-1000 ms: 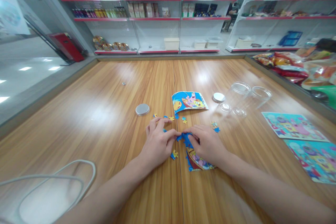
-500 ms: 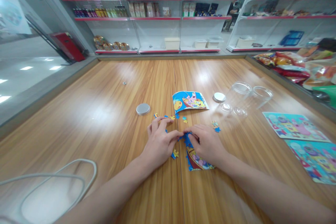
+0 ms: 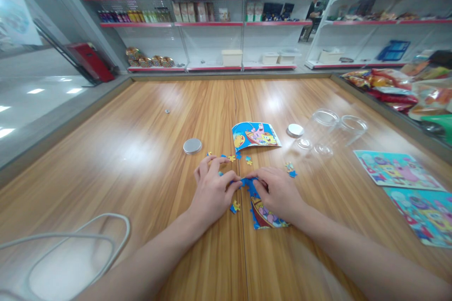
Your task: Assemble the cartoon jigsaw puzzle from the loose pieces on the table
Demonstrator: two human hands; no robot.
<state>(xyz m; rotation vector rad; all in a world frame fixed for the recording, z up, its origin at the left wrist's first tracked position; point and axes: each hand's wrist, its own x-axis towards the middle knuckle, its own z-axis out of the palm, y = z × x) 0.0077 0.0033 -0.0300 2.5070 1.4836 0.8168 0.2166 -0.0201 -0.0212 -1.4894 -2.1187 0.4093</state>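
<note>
A partly joined jigsaw puzzle (image 3: 263, 211) lies on the table, showing a brown boat on blue. My right hand (image 3: 280, 192) covers its upper right part, thumb and fingers gripping the top edge. At the puzzle's upper left corner, my left hand (image 3: 213, 188) pinches a small blue puzzle piece (image 3: 242, 183) between thumb and index finger; its other fingers are spread above the table. A loose yellow-and-blue piece (image 3: 235, 206) lies below the left hand. Several more pieces (image 3: 249, 160) are scattered beyond the hands. Farther back is the picture sheet (image 3: 257, 135) with a boat and cartoon figures.
Silver lids (image 3: 192, 146) lie on the wooden table (image 3: 158, 174). Clear plastic jars (image 3: 319, 127) stand at the right, near two cartoon sheets (image 3: 399, 169). A pale cable (image 3: 116, 216) loops at lower left. Snack bags (image 3: 388, 87) sit beyond the right edge; shelves (image 3: 208, 25) stand behind.
My left hand has shifted slightly left, its fingertips a little back from the puzzle's corner, and more of the blue piece shows. The right hand stays in place.
</note>
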